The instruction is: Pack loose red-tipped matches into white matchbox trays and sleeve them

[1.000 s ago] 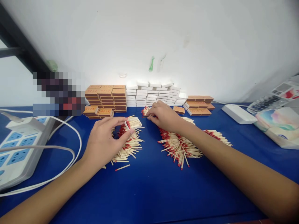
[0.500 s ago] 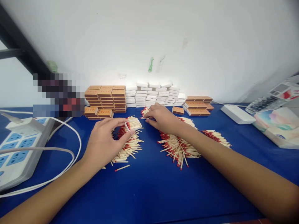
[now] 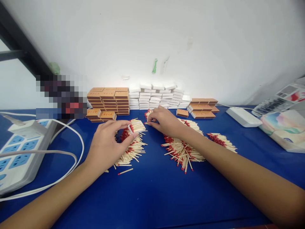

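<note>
My left hand (image 3: 108,140) grips a white matchbox tray (image 3: 144,129) between thumb and fingers. Red-tipped matches (image 3: 137,126) lie side by side in that tray. Under and behind the left hand spreads a heap of loose matches (image 3: 133,151). My right hand (image 3: 164,121) is pinched at a small pile of matches (image 3: 148,114), with a red match tip (image 3: 145,123) poking out by the thumb. The hand partly covers this pile. Below the right wrist lies a larger heap of matches (image 3: 183,149), and a smaller group (image 3: 221,141) sits to the right of the forearm.
Orange matchboxes (image 3: 108,98) are stacked at the back left, white trays (image 3: 156,97) at the back middle, more matchboxes (image 3: 202,108) at right. A power strip (image 3: 26,149) with white cables lies left. A white adapter (image 3: 243,116) and a tissue pack (image 3: 283,130) are at right.
My right fingers have closed into a tighter pinch, and a red match tip now shows beside the thumb. The left hand and its tray stay nearly still.
</note>
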Motion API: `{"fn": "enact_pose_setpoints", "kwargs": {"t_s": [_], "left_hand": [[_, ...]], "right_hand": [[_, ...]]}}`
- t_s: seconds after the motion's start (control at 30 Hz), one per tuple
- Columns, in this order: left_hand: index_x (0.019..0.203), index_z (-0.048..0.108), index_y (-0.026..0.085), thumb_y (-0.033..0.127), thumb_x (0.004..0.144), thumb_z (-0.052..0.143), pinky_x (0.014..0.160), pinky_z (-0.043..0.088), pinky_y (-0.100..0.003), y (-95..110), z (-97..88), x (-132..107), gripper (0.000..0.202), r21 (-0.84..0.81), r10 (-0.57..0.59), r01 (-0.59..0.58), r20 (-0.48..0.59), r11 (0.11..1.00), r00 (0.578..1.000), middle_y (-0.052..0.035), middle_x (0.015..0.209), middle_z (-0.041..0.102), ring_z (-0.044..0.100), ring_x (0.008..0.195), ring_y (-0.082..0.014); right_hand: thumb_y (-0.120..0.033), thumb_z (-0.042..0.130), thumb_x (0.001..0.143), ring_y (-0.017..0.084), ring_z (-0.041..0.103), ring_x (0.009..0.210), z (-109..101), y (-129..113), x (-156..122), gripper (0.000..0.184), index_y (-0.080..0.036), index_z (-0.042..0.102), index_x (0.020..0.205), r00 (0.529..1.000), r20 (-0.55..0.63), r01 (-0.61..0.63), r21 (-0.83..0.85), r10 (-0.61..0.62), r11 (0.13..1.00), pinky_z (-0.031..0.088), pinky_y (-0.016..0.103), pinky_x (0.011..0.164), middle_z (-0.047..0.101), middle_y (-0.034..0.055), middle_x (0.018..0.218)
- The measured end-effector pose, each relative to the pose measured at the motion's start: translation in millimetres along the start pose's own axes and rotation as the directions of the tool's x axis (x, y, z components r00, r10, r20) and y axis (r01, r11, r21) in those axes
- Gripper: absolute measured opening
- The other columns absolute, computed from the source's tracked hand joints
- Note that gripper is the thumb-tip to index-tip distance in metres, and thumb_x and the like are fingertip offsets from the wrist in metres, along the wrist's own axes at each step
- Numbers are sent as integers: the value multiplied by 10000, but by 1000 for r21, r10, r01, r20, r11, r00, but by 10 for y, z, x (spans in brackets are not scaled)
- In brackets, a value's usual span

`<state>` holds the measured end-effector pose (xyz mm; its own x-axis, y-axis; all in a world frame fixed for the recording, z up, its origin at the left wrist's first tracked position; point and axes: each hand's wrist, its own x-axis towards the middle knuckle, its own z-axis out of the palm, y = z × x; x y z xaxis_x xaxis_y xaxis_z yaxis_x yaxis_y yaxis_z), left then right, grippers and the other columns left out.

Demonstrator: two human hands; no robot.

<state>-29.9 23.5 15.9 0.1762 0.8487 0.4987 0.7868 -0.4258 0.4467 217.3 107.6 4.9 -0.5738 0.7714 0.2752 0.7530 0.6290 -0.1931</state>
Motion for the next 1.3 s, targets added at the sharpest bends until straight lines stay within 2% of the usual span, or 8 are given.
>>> {"fn": "enact_pose_setpoints", "kwargs": {"t_s": [0.3, 0.47, 0.6, 0.77, 0.9, 1.0, 1.13, 1.3], "left_hand": [[1123, 770, 261, 482, 869, 804, 985, 560, -467, -14, 6, -4, 339, -7, 7, -7, 9, 1000, 1000, -40, 1083, 815, 768, 1030, -289], [1109, 773, 266, 487, 866, 809, 977, 554, -448, -24, 22, -3, 330, -5, 16, -16, -6, 1000, 1000, -24, 1073, 816, 765, 1028, -280], [1119, 774, 259, 464, 857, 818, 956, 553, -439, -20, 19, -1, 335, 9, 12, -12, 4, 1000, 1000, -24, 1057, 818, 768, 1003, -279], [1122, 775, 239, 463, 872, 807, 951, 550, -430, -2, 11, -3, 338, 9, 57, -57, -6, 998, 998, -30, 1051, 819, 762, 997, -271], [1130, 772, 238, 443, 875, 811, 957, 545, -429, 6, 16, -3, 330, 9, 87, -87, 0, 996, 996, -29, 1059, 823, 757, 1012, -269], [1131, 771, 248, 457, 875, 811, 957, 543, -428, -3, 18, -4, 334, 9, 77, -77, 4, 997, 997, -25, 1055, 823, 758, 1006, -267], [1136, 770, 258, 479, 862, 819, 960, 544, -436, -16, 13, -10, 355, 7, 41, -41, -2, 999, 999, -24, 1063, 817, 759, 1010, -271], [1135, 767, 263, 457, 866, 822, 972, 543, -438, -21, 19, -12, 337, 8, 37, -37, 3, 999, 999, -19, 1069, 816, 762, 1013, -266]], "right_hand": [[-191, 659, 995, 238, 542, 958, -23, -31, 2, 116, -162, 712, 896, 1000, 26, 8, 2, -8, 1000, 388, 353, 865, 705, 96, 954], [-242, 653, 1008, 244, 528, 951, -194, -50, 4, 141, -169, 692, 893, 994, -81, 71, 53, -67, 996, 394, 360, 857, 670, 87, 909], [-243, 638, 1013, 244, 509, 970, -337, -200, -26, 129, -189, 669, 900, 982, -134, 146, 116, -130, 983, 392, 351, 851, 649, 77, 922], [-224, 579, 1048, 236, 487, 961, -388, -491, -99, 149, -175, 667, 939, 972, -83, 227, 84, -220, 970, 386, 353, 856, 640, 89, 965], [-214, 542, 1067, 234, 478, 964, -394, -597, -126, 180, -167, 677, 957, 961, -70, 272, 51, -268, 961, 382, 350, 873, 635, 87, 951], [-209, 559, 1059, 229, 493, 966, -398, -533, -99, 160, -155, 682, 974, 964, -73, 262, 75, -257, 962, 382, 341, 873, 650, 91, 966], [-171, 540, 1049, 243, 500, 984, -334, -253, -31, 176, -161, 713, 1019, 979, -99, 185, 44, -180, 982, 374, 355, 880, 661, 94, 963], [-128, 463, 1057, 268, 487, 1018, -123, 109, -19, 347, -184, 735, 1264, 988, -23, 150, -84, -152, 985, 362, 379, 871, 658, 132, 1056]]}}
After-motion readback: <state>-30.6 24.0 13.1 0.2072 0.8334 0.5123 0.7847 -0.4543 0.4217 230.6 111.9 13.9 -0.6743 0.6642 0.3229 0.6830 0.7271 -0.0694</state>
